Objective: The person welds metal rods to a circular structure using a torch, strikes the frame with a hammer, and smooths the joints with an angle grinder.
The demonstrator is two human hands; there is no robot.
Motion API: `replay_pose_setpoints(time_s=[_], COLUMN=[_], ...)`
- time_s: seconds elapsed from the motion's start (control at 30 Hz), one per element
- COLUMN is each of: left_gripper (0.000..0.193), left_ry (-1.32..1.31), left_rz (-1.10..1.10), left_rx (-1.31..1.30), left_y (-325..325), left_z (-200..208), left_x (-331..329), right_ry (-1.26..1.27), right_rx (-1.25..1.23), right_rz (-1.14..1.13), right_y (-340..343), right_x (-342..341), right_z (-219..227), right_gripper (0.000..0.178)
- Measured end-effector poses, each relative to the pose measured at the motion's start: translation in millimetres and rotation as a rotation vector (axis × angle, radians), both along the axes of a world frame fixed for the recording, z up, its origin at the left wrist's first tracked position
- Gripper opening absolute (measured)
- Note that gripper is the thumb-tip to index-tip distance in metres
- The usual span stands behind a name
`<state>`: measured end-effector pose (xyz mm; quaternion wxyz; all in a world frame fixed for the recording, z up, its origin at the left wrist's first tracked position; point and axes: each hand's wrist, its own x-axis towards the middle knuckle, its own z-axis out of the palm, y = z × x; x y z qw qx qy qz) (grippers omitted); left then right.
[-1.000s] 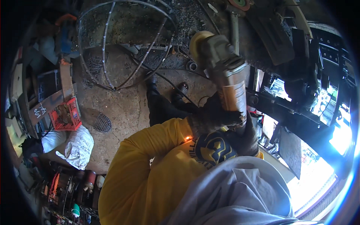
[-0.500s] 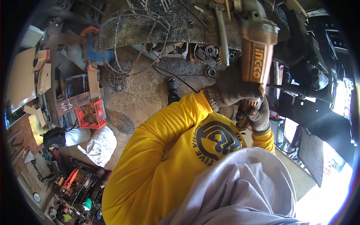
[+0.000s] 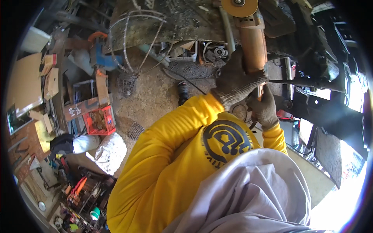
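Note:
My gloved left hand (image 3: 235, 79) is wrapped around the lower body of an orange angle grinder (image 3: 253, 48). Behind it, my right hand (image 3: 265, 108), also in a dark knit glove, grips the grinder's rear end. The tool points away from me, and its round tan disc (image 3: 248, 7) shows its face at the top edge of the view. Just left of the grinder lies a hammer (image 3: 228, 33) on the dark workbench (image 3: 178, 27). Both gloves partly hide the tool's rear half.
A round wire frame (image 3: 125, 42) rests at the bench's left end. On the left floor stand a red crate (image 3: 101, 131) and a white sack (image 3: 112, 153), beside cardboard and wood scraps. Dark metal parts (image 3: 311, 105) fill the right side. A cable (image 3: 190, 83) crosses the floor.
The grinder has rolled over and shifted slightly left, so its disc now shows and its printed side is turned away. Both hands keep their hold. The whole view has shifted a little.

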<state>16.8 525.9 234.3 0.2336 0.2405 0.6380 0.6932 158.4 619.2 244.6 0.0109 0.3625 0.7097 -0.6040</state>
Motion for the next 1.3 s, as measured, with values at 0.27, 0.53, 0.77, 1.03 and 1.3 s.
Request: replay_pose_setpoints(time_s=[0.27, 0.53, 0.77, 1.03, 1.3], left_gripper=[0.049, 0.044, 0.051, 0.045, 0.035], left_ry=[0.259, -0.008, -0.035, -0.283, -0.286], left_rz=[-0.139, -0.15, -0.02, -0.099, -0.265], left_rx=[-0.107, -0.284, -0.662, -0.496, -0.116], left_y=[-91.8, -160.7, -180.5, -179.6, -102.7], left_z=[-31.2, -80.6, -65.9, -96.3, -81.4], left_x=[-20.0, -23.8, -15.5, -20.9, -40.3], right_ry=[0.143, 0.132, 0.17, 0.154, 0.131], right_rx=[-0.353, -0.472, -0.615, -0.632, -0.594], right_rz=[0.009, -0.087, -0.067, -0.062, -0.078], right_y=[23.5, 19.4, 26.2, 31.1, 28.6], right_x=[-3.2, -25.3, -34.0, -33.3, -44.6], right_z=[-0.4, -7.1, -13.9, -18.4, -16.2], right_gripper=[0.042, 0.048, 0.056, 0.068, 0.048])
